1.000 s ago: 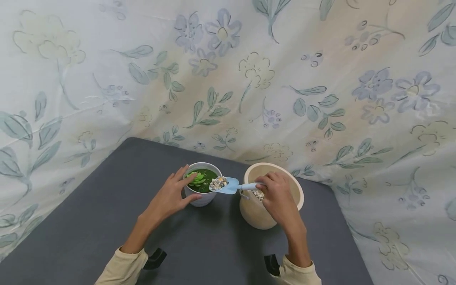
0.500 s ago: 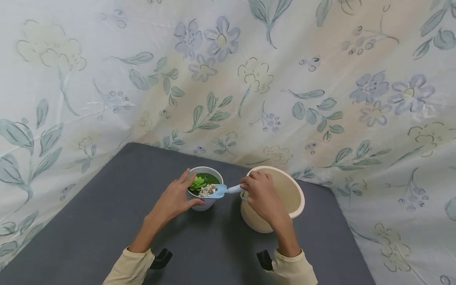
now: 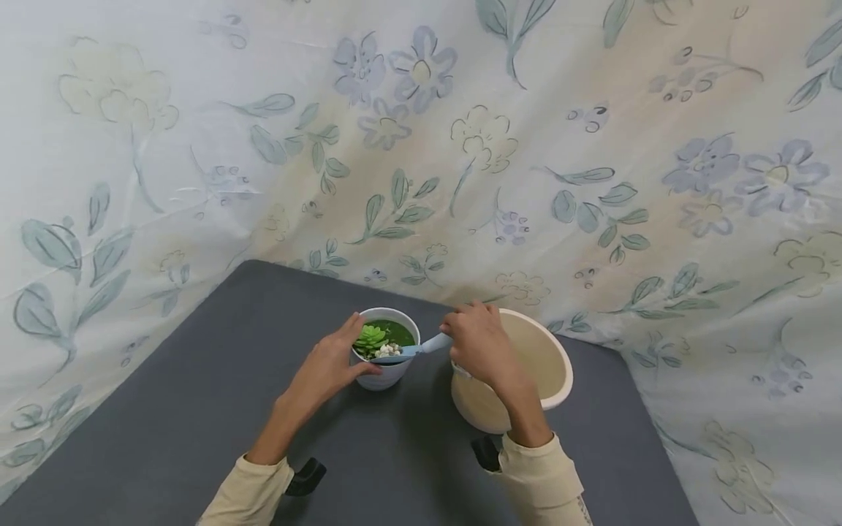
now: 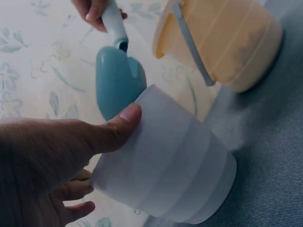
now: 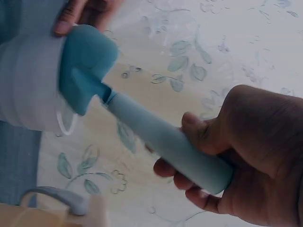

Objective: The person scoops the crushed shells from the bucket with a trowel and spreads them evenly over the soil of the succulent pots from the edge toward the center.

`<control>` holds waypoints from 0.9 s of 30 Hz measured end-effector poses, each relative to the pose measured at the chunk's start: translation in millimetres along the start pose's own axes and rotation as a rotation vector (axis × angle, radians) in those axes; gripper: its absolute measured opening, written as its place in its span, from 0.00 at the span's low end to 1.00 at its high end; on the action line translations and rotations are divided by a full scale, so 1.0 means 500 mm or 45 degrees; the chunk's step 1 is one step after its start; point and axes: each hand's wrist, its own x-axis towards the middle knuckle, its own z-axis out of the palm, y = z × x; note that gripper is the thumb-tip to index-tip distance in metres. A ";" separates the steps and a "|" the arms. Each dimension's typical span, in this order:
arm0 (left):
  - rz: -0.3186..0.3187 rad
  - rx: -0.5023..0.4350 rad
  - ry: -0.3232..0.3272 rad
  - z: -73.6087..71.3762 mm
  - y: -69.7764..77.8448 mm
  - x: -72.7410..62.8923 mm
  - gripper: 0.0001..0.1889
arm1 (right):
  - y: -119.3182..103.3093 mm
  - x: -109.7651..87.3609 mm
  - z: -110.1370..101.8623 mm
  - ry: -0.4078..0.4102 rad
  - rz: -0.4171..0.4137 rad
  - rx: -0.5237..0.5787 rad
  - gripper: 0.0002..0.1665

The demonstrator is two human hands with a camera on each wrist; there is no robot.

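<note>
My left hand (image 3: 325, 363) holds a white flowerpot (image 3: 387, 374) at its rim. The left wrist view shows the thumb pressed on the outer wall, with the other fingers across the far side. Inside the pot are a green succulent (image 3: 370, 337), green filling and a small heap of pebbles (image 3: 389, 351). My right hand (image 3: 480, 340) grips the handle of a light blue hand trowel (image 5: 161, 137). The trowel's blade is tipped steeply at the pot's rim, its underside facing the right wrist camera. The pebbles still on the blade, if any, are hidden.
A cream bucket (image 3: 559, 358) with a grey-blue carrying handle (image 4: 191, 47) stands to the right of the pot, partly under my right forearm. Both stand on a dark grey tabletop (image 3: 263, 314). A floral cloth (image 3: 421, 183) hangs behind the table.
My right hand has carried the trowel left from over the bucket to the pot and tilted it. Pebbles from its blade now lie beside the succulent. My left hand stays at the pot.
</note>
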 end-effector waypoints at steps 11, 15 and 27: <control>0.007 0.041 0.014 0.003 -0.008 0.006 0.49 | 0.010 0.016 -0.032 -0.007 -0.034 0.000 0.09; -0.014 0.035 -0.011 0.001 -0.008 0.009 0.49 | 0.016 0.015 -0.037 -0.007 -0.013 0.038 0.09; 0.092 0.071 0.009 -0.006 -0.008 0.010 0.56 | 0.038 -0.019 -0.034 0.097 0.046 0.130 0.06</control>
